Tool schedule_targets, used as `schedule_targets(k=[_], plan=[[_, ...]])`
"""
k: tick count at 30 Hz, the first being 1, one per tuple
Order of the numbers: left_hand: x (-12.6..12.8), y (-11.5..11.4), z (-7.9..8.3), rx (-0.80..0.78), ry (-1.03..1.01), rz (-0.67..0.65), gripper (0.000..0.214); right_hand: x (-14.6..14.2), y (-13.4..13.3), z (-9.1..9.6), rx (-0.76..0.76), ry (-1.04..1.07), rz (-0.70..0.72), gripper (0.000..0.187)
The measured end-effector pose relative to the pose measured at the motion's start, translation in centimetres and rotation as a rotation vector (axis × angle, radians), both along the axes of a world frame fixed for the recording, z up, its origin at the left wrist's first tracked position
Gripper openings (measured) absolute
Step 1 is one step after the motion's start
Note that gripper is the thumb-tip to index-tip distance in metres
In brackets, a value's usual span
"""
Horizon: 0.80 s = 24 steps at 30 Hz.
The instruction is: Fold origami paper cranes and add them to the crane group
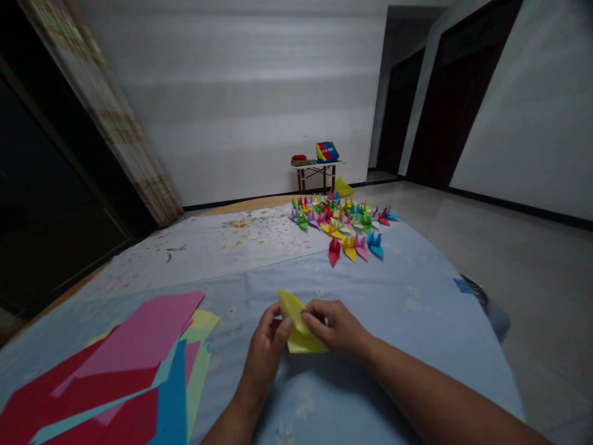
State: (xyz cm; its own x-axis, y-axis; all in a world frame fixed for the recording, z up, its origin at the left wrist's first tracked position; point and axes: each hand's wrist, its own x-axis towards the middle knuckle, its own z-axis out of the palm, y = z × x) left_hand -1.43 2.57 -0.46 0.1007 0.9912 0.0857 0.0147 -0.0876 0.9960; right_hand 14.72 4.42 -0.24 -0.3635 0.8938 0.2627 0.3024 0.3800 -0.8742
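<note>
A partly folded yellow paper lies on the pale blue sheet just in front of me. My left hand pinches its left side, fingers closed on the fold. My right hand presses and pinches the paper from the right, fingers curled over it. Both hands hold the same piece.
Loose sheets of coloured paper in pink, red, blue and light green lie at the near left. Several folded paper cranes are grouped farther back on the sheet. A small table with a colourful pack stands by the wall.
</note>
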Motion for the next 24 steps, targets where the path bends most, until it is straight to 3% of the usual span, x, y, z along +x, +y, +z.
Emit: schedule_targets(k=[4, 9, 15, 20, 22, 24], plan=[[0.3, -0.4, -0.6, -0.028, 0.021, -0.020, 0.060, -0.2, -0.8, 0.3, 0.271, -0.212, -0.022, 0.015], [0.5, -0.5, -0.6, -0.013, 0.044, 0.008, 0.051, 0.0, -0.8, 0.3, 0.406, -0.322, -0.125, 0.019], [0.5, -0.5, -0.2, -0.006, 0.007, 0.002, 0.048, 0.2, -0.5, 0.0, 0.420, -0.335, -0.184, 0.021], [0.4, -0.4, -0.7, 0.005, 0.029, -0.016, 0.050, 0.5, -0.1, -0.8, 0.351, -0.243, -0.139, 0.061], [0.3, -0.5, -1.0, 0.024, 0.061, -0.035, 0.051, 0.6, 0.0, -0.8, 0.299, -0.182, -0.081, 0.058], [0.3, -0.6, -1.1, 0.031, 0.082, -0.053, 0.052, 0.6, 0.2, -0.6, 0.262, -0.144, -0.028, 0.041]])
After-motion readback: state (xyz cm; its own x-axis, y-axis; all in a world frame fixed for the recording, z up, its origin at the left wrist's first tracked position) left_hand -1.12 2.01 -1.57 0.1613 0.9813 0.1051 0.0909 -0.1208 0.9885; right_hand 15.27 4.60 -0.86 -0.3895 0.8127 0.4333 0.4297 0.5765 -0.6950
